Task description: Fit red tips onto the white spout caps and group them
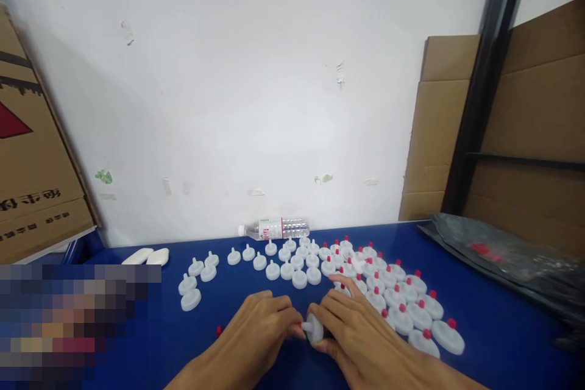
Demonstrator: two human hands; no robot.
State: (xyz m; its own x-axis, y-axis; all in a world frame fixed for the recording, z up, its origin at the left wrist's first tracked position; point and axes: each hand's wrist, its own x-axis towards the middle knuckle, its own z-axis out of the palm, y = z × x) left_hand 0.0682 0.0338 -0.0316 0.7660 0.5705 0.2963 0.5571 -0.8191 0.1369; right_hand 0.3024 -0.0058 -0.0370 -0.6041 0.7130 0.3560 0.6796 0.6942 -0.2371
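Between my fingers, a white round lid with a thin spout (314, 330) lies tipped on its side, the spout facing left. My right hand (345, 324) is closed around its round base. At the spout's tip, my left hand (269, 322) pinches a small red cap (298, 325), mostly hidden by the fingers. Another red cap (219, 331) rests on the blue table just left of my left wrist. Beyond my hands stand several white spouted lids without caps (273, 271). To the right, several similar lids carry red caps (402, 319).
A clear plastic bottle (276, 229) lies against the wall. Two white oval pieces (158, 257) are at the table's back left. Cardboard boxes (41, 152) flank the left side, with cardboard (436, 128) at right. A dark plastic bag (489, 256) covers the right table (150, 329) edge.
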